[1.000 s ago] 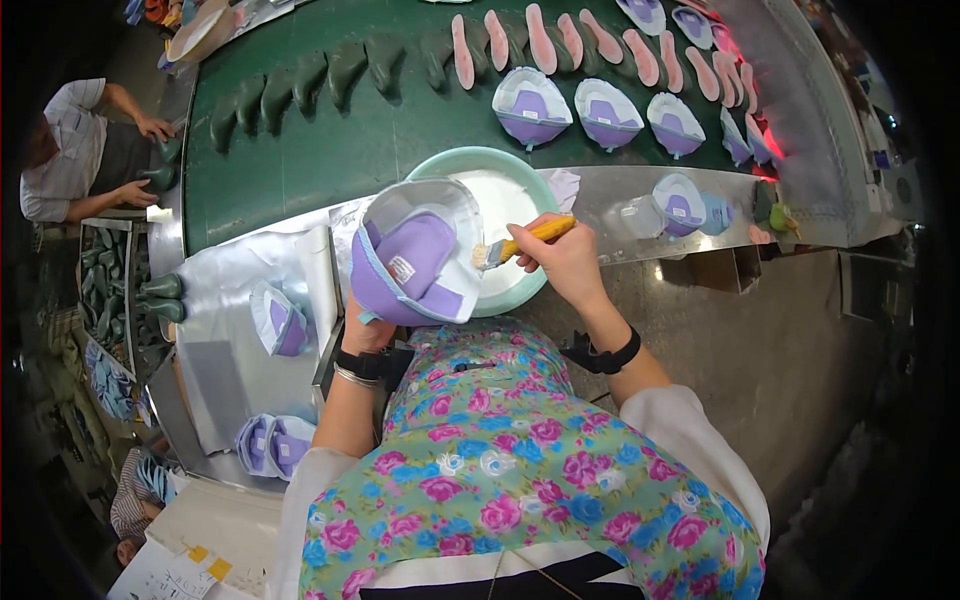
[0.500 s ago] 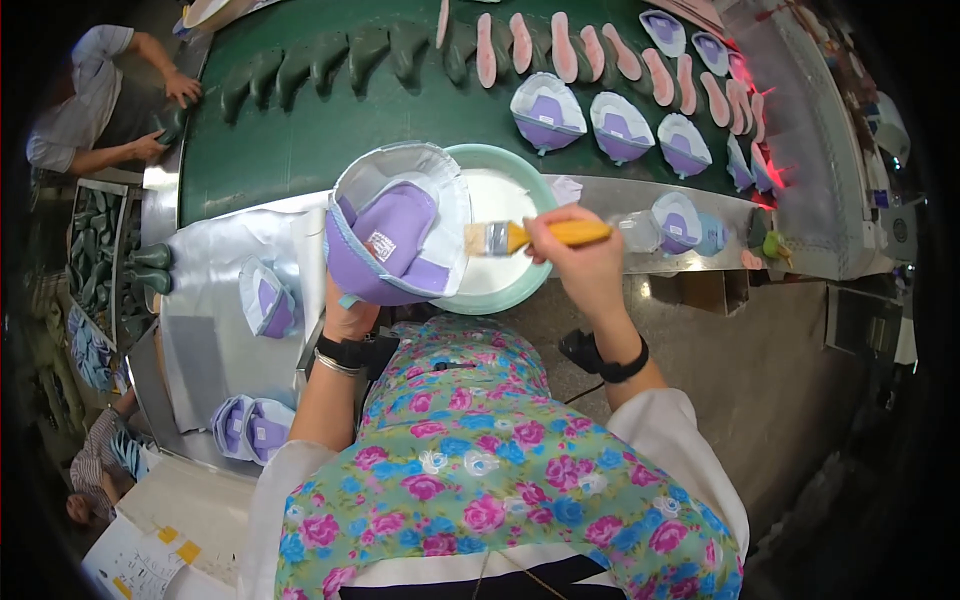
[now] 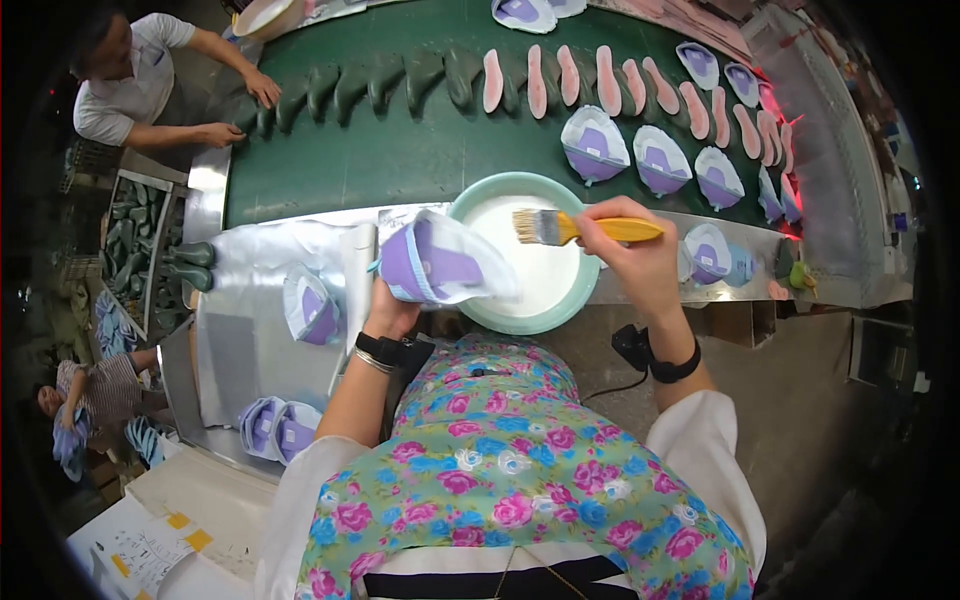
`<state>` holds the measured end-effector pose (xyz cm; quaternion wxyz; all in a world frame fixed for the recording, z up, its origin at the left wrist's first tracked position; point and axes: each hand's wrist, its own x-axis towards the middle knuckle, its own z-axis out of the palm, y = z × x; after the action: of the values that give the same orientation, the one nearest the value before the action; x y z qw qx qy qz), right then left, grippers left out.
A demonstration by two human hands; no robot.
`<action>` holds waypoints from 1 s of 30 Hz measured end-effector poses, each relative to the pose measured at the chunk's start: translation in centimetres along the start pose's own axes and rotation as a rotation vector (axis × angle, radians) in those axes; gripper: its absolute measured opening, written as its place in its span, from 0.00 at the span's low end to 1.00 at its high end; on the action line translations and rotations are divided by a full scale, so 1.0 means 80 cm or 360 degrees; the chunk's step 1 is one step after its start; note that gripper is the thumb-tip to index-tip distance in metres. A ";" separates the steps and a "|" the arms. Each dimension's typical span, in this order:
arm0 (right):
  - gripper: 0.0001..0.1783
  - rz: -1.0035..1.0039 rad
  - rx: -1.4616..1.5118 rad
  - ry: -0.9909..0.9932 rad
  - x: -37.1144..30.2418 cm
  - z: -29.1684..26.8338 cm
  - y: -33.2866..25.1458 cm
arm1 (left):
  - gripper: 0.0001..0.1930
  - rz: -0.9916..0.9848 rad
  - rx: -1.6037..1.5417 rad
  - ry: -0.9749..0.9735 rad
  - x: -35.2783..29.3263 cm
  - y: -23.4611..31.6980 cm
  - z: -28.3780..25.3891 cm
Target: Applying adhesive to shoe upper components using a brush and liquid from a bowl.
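My left hand (image 3: 392, 308) is closed around the heel side of a purple shoe upper (image 3: 405, 262) with a pale lining edge, tilted and blurred at its right end. That end overlaps the left part of a mint-green bowl (image 3: 584, 290) of white liquid. Pinched in my right hand (image 3: 636, 258) is a flat paintbrush (image 3: 620, 230) with a yellow handle. Its bristles, pointing left, hang over the liquid, apart from the upper; whether they touch the surface I cannot tell.
Across the green conveyor belt (image 3: 330, 170) stretch dark shoe lasts (image 3: 382, 84), pink insoles (image 3: 537, 82) and more uppers (image 3: 662, 162). Other uppers (image 3: 312, 304) lie on the metal table (image 3: 250, 370) at left. At the far left, a co-worker's hands (image 3: 262, 88) touch the lasts.
The brush has come away from the upper's edge and is now over the bowl. The upper has turned and tilted in my left hand. The co-worker's hands moved along the lasts.
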<state>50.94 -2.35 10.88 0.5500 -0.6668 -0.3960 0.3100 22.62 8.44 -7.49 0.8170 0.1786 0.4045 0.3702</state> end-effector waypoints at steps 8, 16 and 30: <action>0.06 -0.0483 0.0181 -0.0964 0.051 0.073 -0.003 | 0.10 -0.0770 -0.0094 -0.0700 -0.016 0.007 0.073; 0.06 0.0376 0.0174 -0.0490 0.039 0.003 0.116 | 0.18 -0.0901 0.0247 -0.0269 -0.012 0.004 0.070; 0.22 -0.0498 -0.0693 -0.1118 0.175 0.115 0.029 | 0.36 0.1178 0.1122 -0.0240 0.085 0.067 0.143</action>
<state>50.51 14.11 7.05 0.2691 -0.5534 -0.7112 0.3400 31.98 17.16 -0.96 0.5483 0.6003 0.3545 0.4618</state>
